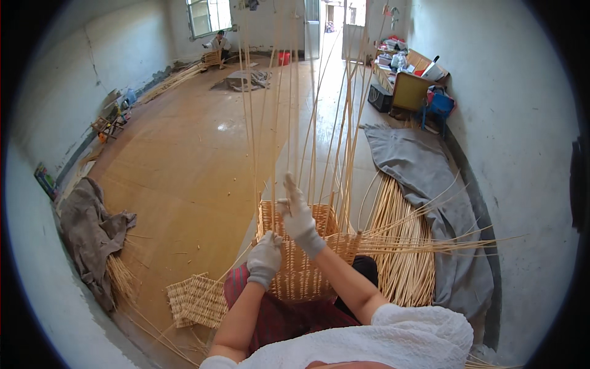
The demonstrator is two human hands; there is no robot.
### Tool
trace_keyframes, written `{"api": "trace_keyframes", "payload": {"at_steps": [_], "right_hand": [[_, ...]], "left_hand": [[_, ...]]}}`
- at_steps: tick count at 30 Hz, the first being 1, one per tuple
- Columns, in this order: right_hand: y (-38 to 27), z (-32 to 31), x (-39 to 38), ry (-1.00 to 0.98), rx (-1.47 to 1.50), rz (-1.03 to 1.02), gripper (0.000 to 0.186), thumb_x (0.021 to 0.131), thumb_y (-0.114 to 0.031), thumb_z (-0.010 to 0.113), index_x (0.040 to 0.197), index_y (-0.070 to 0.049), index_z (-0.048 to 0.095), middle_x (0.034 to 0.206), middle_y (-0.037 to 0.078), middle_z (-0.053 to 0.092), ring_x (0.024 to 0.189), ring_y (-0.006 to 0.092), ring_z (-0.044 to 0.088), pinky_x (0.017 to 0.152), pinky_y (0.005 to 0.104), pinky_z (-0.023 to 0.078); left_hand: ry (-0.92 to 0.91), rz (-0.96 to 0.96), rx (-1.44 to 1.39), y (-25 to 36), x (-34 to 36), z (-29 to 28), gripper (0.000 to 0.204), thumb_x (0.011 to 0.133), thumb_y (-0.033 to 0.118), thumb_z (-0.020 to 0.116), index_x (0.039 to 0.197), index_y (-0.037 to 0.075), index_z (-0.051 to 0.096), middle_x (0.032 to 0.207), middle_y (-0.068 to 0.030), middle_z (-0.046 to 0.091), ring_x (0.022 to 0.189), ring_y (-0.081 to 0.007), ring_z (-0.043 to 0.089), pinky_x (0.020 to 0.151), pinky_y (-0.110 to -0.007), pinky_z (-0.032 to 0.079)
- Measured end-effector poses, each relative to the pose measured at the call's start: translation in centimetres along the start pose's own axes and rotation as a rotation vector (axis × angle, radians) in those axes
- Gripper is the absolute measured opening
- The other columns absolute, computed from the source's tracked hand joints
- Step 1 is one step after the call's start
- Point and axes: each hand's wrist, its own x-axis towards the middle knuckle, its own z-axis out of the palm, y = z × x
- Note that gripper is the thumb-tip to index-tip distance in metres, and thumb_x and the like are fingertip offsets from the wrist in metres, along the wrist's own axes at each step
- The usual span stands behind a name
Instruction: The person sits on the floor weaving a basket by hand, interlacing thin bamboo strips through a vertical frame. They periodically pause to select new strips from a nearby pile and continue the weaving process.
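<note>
Tan wicker forms the basket (301, 277) at the lap (292, 323). The gloved left hand (265, 256) is at its edge, whether pinching I cannot tell; the right hand (297, 215) has fingers stretched upward. Any print on the leftmost package (45, 180) is unreadably small.

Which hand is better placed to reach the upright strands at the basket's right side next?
Probably the right hand: it is raised, fingers extended, nearer those upright strands. The left hand is curled at the left side of the basket, farther away.
</note>
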Motion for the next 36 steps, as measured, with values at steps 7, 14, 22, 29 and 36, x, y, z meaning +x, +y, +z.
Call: {"api": "trace_keyframes", "payload": {"at_steps": [7,14,22,29,36], "right_hand": [[5.6,-8.0,-14.0,0.175,0.515,0.683,0.039,0.101,0.003,0.055,0.139,-0.007,0.053,0.119,0.009,0.068,0.112,0.0224,0.067,0.094,0.0342,0.054],[2.5,-8.2,-2.5,-0.023,-0.049,0.278,0.061,0.097,0.002,0.062,0.154,-0.007,0.041,0.139,0.014,0.059,0.117,0.0253,0.065,0.095,0.0378,0.054],[7.3,-17.7,-12.5,0.285,-0.167,0.278,0.041,0.104,-0.005,0.055,0.144,-0.009,0.048,0.121,0.011,0.064,0.101,0.0224,0.070,0.096,0.0362,0.054],[5.8,-17.9,-7.0,0.064,-1.201,-0.020,0.039,0.093,-0.014,0.066,0.132,-0.017,0.064,0.106,0.013,0.069,0.096,0.0327,0.065,0.091,0.0486,0.048],[6.5,-15.1,-8.8,0.032,-0.743,0.246,0.037,0.095,-0.014,0.066,0.132,-0.011,0.064,0.111,0.015,0.068,0.100,0.0328,0.064,0.092,0.0451,0.050]], "left_hand": [[0.260,0.199,-0.192,5.9,-2.2,-2.7,0.054,0.096,0.027,0.066,0.147,0.019,0.050,0.138,-0.0159,0.058,0.111,-0.0362,0.065,0.086,-0.049,0.055],[0.039,0.405,-0.106,5.9,-2.8,3.9,0.073,0.088,0.010,0.066,0.157,0.017,0.044,0.133,-0.0213,0.055,0.113,-0.0402,0.060,0.096,-0.049,0.049],[0.226,0.710,-0.055,10.0,-1.8,2.7,0.068,0.088,0.007,0.062,0.154,0.017,0.047,0.136,-0.0223,0.055,0.112,-0.0386,0.062,0.099,-0.046,0.048],[-0.278,0.392,0.204,14.6,-1.9,6.8,0.055,0.095,0.009,0.058,0.147,0.026,0.054,0.126,-0.0176,0.058,0.090,-0.0323,0.069,0.078,-0.043,0.058],[0.294,0.333,-0.559,3.9,-5.9,4.0,0.047,0.084,-0.001,0.076,0.127,0.014,0.065,0.113,-0.0112,0.066,0.109,-0.0272,0.065,0.095,-0.041,0.052]]}}
